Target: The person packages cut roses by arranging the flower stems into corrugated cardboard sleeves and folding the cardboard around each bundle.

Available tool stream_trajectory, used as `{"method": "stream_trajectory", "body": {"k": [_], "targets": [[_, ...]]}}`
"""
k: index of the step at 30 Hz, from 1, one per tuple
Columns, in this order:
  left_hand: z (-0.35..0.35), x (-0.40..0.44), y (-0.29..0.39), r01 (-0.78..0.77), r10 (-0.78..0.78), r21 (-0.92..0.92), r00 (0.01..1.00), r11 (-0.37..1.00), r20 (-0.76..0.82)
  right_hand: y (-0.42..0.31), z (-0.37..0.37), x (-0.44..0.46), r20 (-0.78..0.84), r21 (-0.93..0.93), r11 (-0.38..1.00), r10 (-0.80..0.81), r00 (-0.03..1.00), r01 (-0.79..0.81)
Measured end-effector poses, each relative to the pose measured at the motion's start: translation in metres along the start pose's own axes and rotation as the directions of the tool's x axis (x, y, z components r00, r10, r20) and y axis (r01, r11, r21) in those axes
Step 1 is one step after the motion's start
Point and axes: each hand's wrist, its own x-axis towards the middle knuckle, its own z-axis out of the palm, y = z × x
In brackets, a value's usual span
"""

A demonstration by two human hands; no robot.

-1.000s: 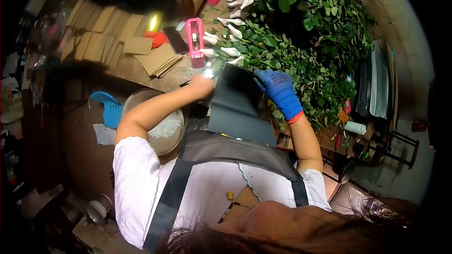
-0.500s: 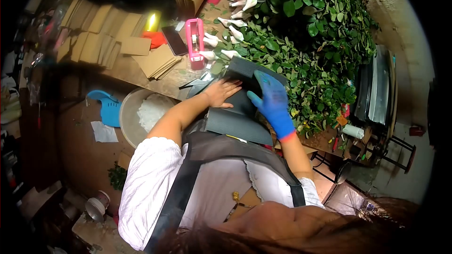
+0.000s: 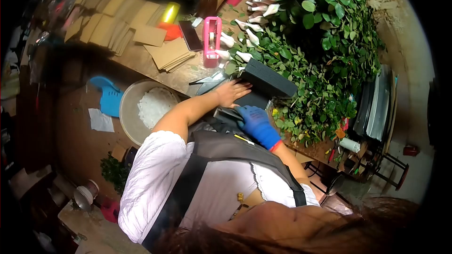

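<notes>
A black ribbed sheet (image 3: 269, 79) lies at the near edge of the wooden table, its far part raised and folded beside the leaves. My left hand (image 3: 231, 93), bare, rests flat on its middle with the fingers stretched out. Just nearer my body, my right hand (image 3: 258, 124) in a blue glove has its fingers closed on the sheet's near part, partly hidden by the glove. Leafy stems with white-wrapped heads (image 3: 254, 36) lie beyond the sheet. A pink tape dispenser (image 3: 212, 42) stands at its upper left.
Cardboard pieces (image 3: 172, 55), a phone (image 3: 189, 35) and a yellow roll (image 3: 170, 12) lie on the table (image 3: 136, 61) at left. Below its edge is a round tub (image 3: 129, 113) with white material, near a blue plastic piece (image 3: 109, 99). A white roll (image 3: 350, 145) lies at right.
My left hand went from the sheet's left side onto its middle and flattened. My right hand moved from the far right edge toward my body and closed on the near part, which is now folded.
</notes>
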Motion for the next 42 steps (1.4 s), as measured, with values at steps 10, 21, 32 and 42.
{"method": "stream_trajectory", "body": {"k": [10, 21, 32, 42], "targets": [[0.012, -0.003, 0.001, 0.007, -0.095, -0.461, 0.981, 0.888, -0.169, -0.074, -0.038, 0.175, -0.461, -0.091, 0.829, -0.526, 0.715, 0.551], [0.077, 0.012, -0.001, -0.12, -0.1, -0.735, 0.963, 0.667, -0.249, -0.084, -0.003, 0.258, -0.193, -0.459, 0.828, -0.448, 0.873, 0.323], [-0.047, 0.002, 0.005, 0.081, -0.073, -0.22, 0.996, 0.972, 0.044, 0.037, -0.015, 0.04, -0.108, 0.624, 0.777, 0.188, 0.976, -0.08], [-0.037, -0.032, -0.014, 0.092, -0.086, -0.028, 0.984, 0.995, 0.154, 0.113, 0.062, 0.058, 0.375, 0.8, 0.386, 0.276, 0.885, -0.46]]}}
